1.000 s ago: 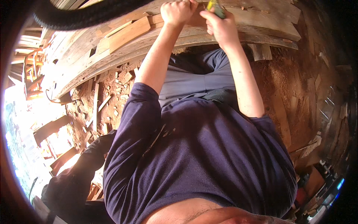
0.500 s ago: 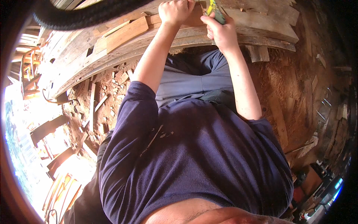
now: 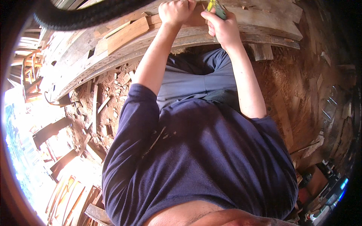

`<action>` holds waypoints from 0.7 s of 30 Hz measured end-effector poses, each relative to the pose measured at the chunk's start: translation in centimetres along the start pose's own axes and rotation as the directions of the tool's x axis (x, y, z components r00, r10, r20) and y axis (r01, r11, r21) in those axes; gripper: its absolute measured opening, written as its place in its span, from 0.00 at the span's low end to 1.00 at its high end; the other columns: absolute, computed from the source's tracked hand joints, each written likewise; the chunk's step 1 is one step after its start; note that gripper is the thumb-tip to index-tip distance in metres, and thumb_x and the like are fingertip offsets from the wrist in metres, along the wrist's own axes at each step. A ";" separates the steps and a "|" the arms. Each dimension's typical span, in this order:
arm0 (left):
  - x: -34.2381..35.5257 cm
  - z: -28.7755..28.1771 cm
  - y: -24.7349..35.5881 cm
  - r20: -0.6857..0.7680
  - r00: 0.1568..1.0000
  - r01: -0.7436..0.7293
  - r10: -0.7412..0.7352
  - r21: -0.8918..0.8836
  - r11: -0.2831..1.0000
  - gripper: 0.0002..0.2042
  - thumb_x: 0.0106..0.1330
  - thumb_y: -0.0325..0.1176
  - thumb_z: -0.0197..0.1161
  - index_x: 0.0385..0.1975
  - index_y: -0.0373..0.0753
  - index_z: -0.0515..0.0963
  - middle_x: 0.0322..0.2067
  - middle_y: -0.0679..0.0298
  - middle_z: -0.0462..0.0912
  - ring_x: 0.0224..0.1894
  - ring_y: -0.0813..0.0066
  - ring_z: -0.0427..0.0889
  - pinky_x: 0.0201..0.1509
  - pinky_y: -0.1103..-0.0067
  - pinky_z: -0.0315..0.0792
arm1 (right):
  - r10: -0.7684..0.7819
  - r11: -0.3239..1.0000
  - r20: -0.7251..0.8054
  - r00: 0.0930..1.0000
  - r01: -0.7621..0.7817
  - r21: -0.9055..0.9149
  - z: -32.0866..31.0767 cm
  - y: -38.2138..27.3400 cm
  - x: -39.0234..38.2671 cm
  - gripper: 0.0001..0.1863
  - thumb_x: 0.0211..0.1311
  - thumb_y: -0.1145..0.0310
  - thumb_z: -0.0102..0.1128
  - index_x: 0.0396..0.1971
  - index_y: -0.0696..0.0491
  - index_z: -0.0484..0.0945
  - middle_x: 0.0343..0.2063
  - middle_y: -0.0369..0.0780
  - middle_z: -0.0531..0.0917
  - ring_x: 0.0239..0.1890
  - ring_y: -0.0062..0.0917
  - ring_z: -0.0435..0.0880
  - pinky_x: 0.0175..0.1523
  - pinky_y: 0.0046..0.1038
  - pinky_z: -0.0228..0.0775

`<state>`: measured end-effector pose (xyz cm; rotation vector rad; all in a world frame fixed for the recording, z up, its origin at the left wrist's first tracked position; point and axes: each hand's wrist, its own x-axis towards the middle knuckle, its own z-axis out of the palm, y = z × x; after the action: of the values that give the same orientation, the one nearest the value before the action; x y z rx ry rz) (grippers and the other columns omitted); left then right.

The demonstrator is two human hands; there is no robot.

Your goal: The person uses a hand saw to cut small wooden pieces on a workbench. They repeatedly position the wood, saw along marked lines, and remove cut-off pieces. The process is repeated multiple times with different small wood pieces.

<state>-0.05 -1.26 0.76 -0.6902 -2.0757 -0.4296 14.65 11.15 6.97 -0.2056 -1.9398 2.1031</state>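
Note:
My left hand is closed in a fist over the wooden workbench, against a brown board; whatever its fingers hold is hidden. Just right of it, my right hand grips a green-and-yellow handled tool, thumb lying along the handle. The tool's far end runs up out of the picture, so its kind cannot be made out. Both forearms reach forward over my lap to the bench.
A flat wood offcut lies on the bench to the left. Wood scraps and sawdust cover the ground. Slats are stacked at lower left. A thick black curved band crosses the upper left. Assorted items sit at lower right.
My right hand and the tool have shifted slightly up and left; my left hand has barely moved. A dark shape at lower left is gone, uncovering slats and a board end.

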 end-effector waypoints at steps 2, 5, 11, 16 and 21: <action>0.4 0.2 0.0 0.066 0.997 0.035 -0.040 0.072 0.997 0.20 0.67 0.39 0.65 0.09 0.50 0.76 0.11 0.63 0.81 0.12 0.63 0.81 0.22 0.66 0.76 | 0.008 1.000 -0.013 1.000 -0.008 -0.016 0.4 0.3 0.0 0.13 0.65 0.68 0.70 0.25 0.50 0.74 0.16 0.29 0.75 0.16 0.13 0.72 0.23 0.22 0.61; 0.4 0.3 0.0 -0.121 0.992 -0.045 0.033 -0.093 0.995 0.18 0.64 0.36 0.66 0.09 0.51 0.74 0.10 0.65 0.79 0.12 0.63 0.80 0.21 0.66 0.75 | 0.137 0.973 -0.013 0.991 -0.132 0.188 0.4 1.1 -1.8 0.13 0.64 0.67 0.72 0.23 0.52 0.76 0.16 0.29 0.76 0.19 0.14 0.73 0.26 0.25 0.64; 0.0 0.6 0.1 -0.075 0.997 0.013 -0.021 -0.111 0.994 0.17 0.64 0.39 0.65 0.10 0.49 0.77 0.11 0.61 0.80 0.13 0.61 0.81 0.22 0.65 0.77 | 0.048 0.999 -0.071 0.996 -0.046 0.022 0.7 1.2 -2.2 0.12 0.65 0.69 0.71 0.25 0.51 0.77 0.17 0.29 0.77 0.17 0.12 0.73 0.23 0.23 0.61; 0.4 1.1 -0.1 -0.045 0.996 0.068 -0.072 -0.085 0.994 0.17 0.65 0.41 0.65 0.11 0.48 0.79 0.12 0.60 0.81 0.14 0.60 0.82 0.24 0.64 0.78 | 0.159 0.963 -0.070 0.985 -0.139 0.230 0.6 0.5 -0.7 0.12 0.65 0.73 0.70 0.27 0.51 0.74 0.16 0.29 0.74 0.16 0.12 0.69 0.21 0.22 0.60; 0.4 0.8 -0.2 -0.035 0.997 0.059 -0.067 -0.182 0.982 0.17 0.67 0.40 0.64 0.13 0.48 0.79 0.14 0.61 0.83 0.17 0.61 0.84 0.26 0.64 0.77 | 0.113 0.964 -0.038 0.993 -0.101 0.245 0.7 2.0 -1.0 0.13 0.66 0.74 0.70 0.26 0.50 0.73 0.17 0.29 0.74 0.16 0.12 0.69 0.22 0.21 0.59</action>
<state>-0.87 -0.82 0.67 -0.7163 -2.0406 -0.6693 15.21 10.06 4.96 -0.3175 -1.6571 2.3555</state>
